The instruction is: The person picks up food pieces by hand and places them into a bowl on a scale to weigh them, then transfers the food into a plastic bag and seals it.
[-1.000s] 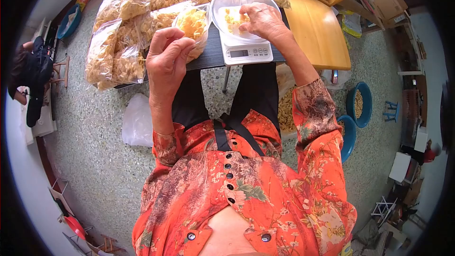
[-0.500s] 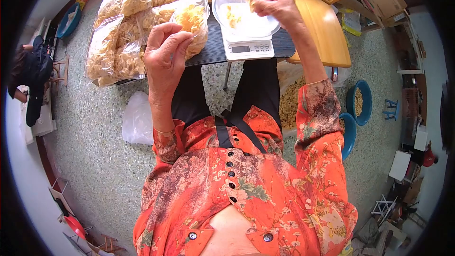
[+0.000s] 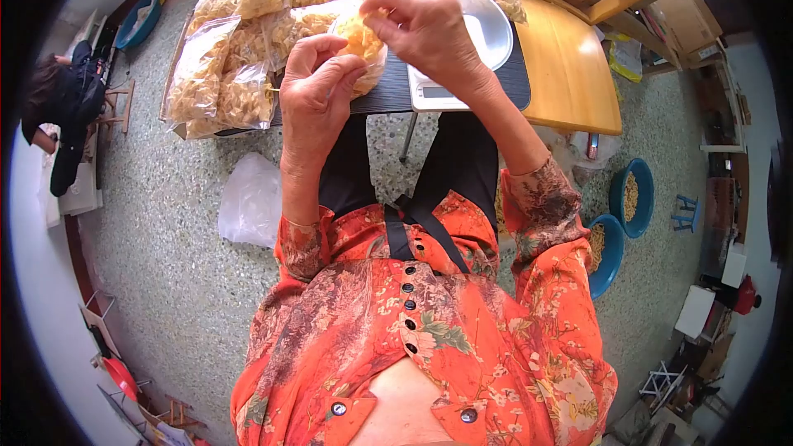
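My left hand [image 3: 320,87] is closed, thumb and fingers pinching the near rim of a clear plastic bag [image 3: 376,73]. Yellowish dried flakes [image 3: 355,35] fill this bag up to its mouth. Right above the mouth, my right hand [image 3: 425,33] has its fingertips pressed together on some of the flakes. Behind that hand and wrist is a white kitchen scale [image 3: 428,99] with a bowl [image 3: 496,33] on top. The hand covers much of the bowl and part of the scale's front panel, so what lies in the bowl is hidden.
Several filled bags [image 3: 198,70] are stacked on the dark table [image 3: 388,99]. A wooden chair [image 3: 574,74] stands against its right side. Blue basins [image 3: 610,268] sit on the floor at right, a plastic sack [image 3: 249,202] at left. Another person [image 3: 66,107] is at far left.
My right hand has moved left from above the scale's bowl to the bag's mouth, carrying flakes. My left hand stays at the bag. The view has shifted slightly.
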A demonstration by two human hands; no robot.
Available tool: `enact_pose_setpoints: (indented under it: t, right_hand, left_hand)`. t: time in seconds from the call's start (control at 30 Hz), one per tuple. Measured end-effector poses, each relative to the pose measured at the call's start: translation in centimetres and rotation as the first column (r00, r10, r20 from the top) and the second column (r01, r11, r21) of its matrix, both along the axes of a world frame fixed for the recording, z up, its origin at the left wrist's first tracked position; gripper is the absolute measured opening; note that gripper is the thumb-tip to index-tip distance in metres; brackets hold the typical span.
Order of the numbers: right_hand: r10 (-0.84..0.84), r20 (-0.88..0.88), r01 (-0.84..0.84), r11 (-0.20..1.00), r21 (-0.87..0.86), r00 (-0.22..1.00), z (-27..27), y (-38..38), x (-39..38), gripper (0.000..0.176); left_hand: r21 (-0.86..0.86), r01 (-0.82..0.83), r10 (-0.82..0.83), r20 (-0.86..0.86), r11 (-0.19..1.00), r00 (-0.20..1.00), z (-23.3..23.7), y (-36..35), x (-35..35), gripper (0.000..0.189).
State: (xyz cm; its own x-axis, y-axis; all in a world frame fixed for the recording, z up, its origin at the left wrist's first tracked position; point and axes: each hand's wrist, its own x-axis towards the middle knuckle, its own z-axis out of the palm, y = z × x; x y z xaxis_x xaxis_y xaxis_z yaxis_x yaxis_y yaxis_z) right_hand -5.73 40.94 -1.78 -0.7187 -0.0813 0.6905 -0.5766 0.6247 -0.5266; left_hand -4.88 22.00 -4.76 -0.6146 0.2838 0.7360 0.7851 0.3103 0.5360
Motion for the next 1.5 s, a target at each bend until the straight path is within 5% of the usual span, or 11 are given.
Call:
enact_pose_setpoints:
  t: [0.2, 0.3, 0.5, 0.6, 0.67, 0.7, 0.8, 0.9, 1.0, 1.17, 1.5]
  right_hand:
    - [-0.018, -0.015, 0.021, 0.961, 0.276, 1.0, -0.2, -1.6, 0.8, 0.014]
    - [0.189, -0.016, -0.175, 0.937, 0.302, 0.982, -1.0, -1.1, -0.2, 0.01]
    - [0.187, 0.02, -0.179, 0.901, 0.395, 0.982, -1.2, -1.6, -0.4, 0.012]
    - [0.202, 0.015, -0.194, 0.919, 0.343, 0.979, -1.1, -1.2, -0.6, 0.015]
    - [0.283, 0.158, -0.27, 0.957, -0.103, 0.946, -0.2, -0.6, 0.1, 0.02]
    - [0.215, 0.137, -0.215, 0.976, -0.016, 0.967, 0.3, 0.2, 0.3, 0.019]
    - [0.223, 0.104, -0.201, 0.962, -0.185, 0.969, 0.9, 3.4, 0.0, 0.01]
    - [-0.127, 0.323, 0.056, 0.974, 0.22, 0.938, -0.4, 7.6, -0.6, 0.02]
    - [-0.118, 0.351, -0.05, 0.9, 0.434, 0.929, -2.5, 9.0, -0.9, 0.042]
    - [-0.083, 0.397, -0.138, 0.857, 0.496, 0.914, -3.6, 8.9, -1.3, 0.053]
    - [-0.087, 0.38, -0.149, 0.822, 0.549, 0.921, -3.7, 9.0, -2.1, 0.041]
  left_hand:
    - [0.015, -0.015, 0.015, -0.011, 1.0, 1.0, 0.4, -0.5, 0.0, 0.015]
    - [0.04, 0.002, -0.002, -0.009, 0.999, 1.0, 0.2, -0.4, 0.1, 0.016]
    - [0.012, -0.025, 0.024, 0.007, 1.0, 1.0, 0.3, -0.6, 0.0, 0.016]
    - [0.026, -0.029, 0.029, 0.001, 0.999, 1.0, 0.6, -0.7, -0.1, 0.015]
    - [0.051, -0.031, 0.03, 0.03, 0.998, 0.999, 0.5, -0.8, -0.1, 0.014]
    - [0.026, -0.032, 0.032, 0.017, 0.999, 0.999, 0.4, -1.0, -0.2, 0.014]
    - [0.0, -0.028, 0.028, 0.008, 1.0, 1.0, 0.4, -0.9, -0.2, 0.013]
    - [-0.012, -0.023, 0.023, 0.01, 1.0, 1.0, 0.4, -0.9, 0.0, 0.013]
    - [-0.019, -0.019, 0.02, 0.013, 1.0, 1.0, 0.6, -0.8, 0.1, 0.012]
    - [-0.038, -0.033, 0.033, 0.003, 0.999, 0.999, 0.9, -1.0, 0.1, 0.012]
    - [-0.053, -0.036, 0.037, 0.013, 0.998, 0.999, 1.1, -0.8, 0.2, 0.012]
